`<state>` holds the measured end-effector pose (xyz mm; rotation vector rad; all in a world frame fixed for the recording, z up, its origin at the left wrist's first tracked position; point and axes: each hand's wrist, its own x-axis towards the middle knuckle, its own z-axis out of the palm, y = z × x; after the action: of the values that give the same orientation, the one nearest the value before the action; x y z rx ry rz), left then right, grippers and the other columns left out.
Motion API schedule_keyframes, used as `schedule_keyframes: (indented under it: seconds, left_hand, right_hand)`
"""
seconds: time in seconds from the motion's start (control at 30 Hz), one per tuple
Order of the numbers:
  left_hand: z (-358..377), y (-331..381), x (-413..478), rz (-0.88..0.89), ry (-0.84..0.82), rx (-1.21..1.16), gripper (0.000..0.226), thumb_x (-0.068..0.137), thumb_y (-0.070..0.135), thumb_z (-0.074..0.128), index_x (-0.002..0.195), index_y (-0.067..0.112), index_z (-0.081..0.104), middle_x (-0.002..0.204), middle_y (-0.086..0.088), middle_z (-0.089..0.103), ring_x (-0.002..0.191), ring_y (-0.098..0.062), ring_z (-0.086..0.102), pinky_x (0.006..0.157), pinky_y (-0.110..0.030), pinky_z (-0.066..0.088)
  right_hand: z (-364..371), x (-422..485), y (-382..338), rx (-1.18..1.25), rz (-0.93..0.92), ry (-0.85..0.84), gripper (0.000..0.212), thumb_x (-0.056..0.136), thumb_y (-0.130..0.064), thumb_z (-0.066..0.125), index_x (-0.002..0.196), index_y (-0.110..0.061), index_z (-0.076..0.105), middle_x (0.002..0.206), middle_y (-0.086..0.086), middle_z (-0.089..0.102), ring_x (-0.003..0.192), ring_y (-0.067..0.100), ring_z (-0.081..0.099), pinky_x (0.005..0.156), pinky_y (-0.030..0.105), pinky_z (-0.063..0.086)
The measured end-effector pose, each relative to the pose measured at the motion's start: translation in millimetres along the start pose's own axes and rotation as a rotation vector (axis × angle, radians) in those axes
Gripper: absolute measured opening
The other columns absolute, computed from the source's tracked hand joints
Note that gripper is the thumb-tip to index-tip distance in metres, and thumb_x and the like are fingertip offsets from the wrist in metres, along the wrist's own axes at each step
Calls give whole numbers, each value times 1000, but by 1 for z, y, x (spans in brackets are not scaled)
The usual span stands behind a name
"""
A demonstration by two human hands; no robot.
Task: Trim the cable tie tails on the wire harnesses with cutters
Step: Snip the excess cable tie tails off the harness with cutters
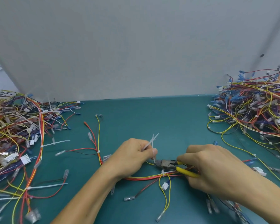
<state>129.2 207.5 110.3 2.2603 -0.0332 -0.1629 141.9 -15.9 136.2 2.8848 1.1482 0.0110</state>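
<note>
- Our left hand pinched a few white tails — one ran down from its fingertips to the cutters.
- Our right hand gripped the cutters, nose pointing left at that tail's base.
- The harness lay left-to-right under both hands, the tail standing up across it.

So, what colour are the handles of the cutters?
Yellow handles on the cutters, clearest in the head view.

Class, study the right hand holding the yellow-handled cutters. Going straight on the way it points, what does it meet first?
Probably the white cable tie tail at the tip of the cutters, then the left hand pinching it; depth is hard to judge.
</note>
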Motion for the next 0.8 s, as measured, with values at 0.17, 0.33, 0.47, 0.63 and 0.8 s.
schedule_keyframes:
  seconds: [0.17,0.33,0.47,0.63,0.8]
  left_hand:
    - [1,-2,0,11,10,-10,31,91,32,58,63,21,57,43,10,26,46,-8,24,50,-28,21]
    - [2,-3,2,26,21,28,30,92,32,57,72,10,61,43,9,26,47,-9,24,50,-27,21]
    - [3,-2,1,37,25,63,32,93,32,56,73,7,59,42,8,27,46,-8,25,48,-24,20]
    - [6,-1,-1,77,48,160,35,95,32,52,64,15,46,50,8,30,50,-9,29,49,-24,24]
    - [7,4,-6,109,132,247,33,99,30,42,78,8,55,56,7,36,57,-13,36,59,-31,30]
  right_hand:
    - [1,1,1,24,-16,-36,16,84,-43,42,87,-27,40,89,-7,44,82,17,50,64,31,38]
    - [4,2,3,25,-35,-54,15,85,-39,43,90,-25,44,90,-6,45,82,20,51,67,35,43]
    - [5,4,5,7,-57,-48,15,86,-39,43,90,-24,45,89,-6,48,80,20,49,66,34,39]
    - [7,3,3,-34,-60,-29,16,87,-40,41,91,-24,44,89,-5,50,81,21,49,62,33,32]
    - [9,2,3,-23,-53,-11,15,87,-39,42,89,-25,44,87,-4,51,80,24,50,61,32,31]
